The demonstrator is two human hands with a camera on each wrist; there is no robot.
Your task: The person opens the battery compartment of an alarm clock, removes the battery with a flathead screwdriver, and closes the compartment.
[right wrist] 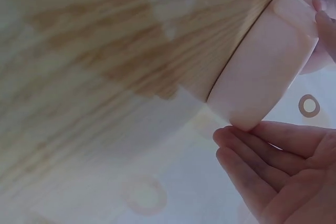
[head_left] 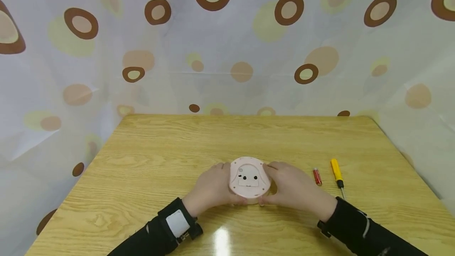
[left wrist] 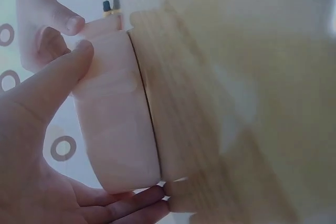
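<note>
A pale pink alarm clock (head_left: 248, 183) rests on the table with its back up, showing two black knobs, small sound holes and a battery cover. From its left side my left hand (head_left: 215, 185) grips it, thumb on the near edge and fingers at the far edge. Opposite, my right hand (head_left: 296, 189) holds the right side the same way. In the left wrist view the clock's smooth side (left wrist: 115, 114) lies between thumb and fingers. The right wrist view shows fingertips (right wrist: 231, 135) touching one end of the clock (right wrist: 262, 59). Its face is hidden underneath.
To the right of my right hand lies a red battery (head_left: 317, 177). Beside it is a screwdriver (head_left: 337, 173) with a yellow handle, its shaft partly behind my wrist. The wooden table (head_left: 170, 141) ends at a patterned cloth (head_left: 220, 42) behind and at both sides.
</note>
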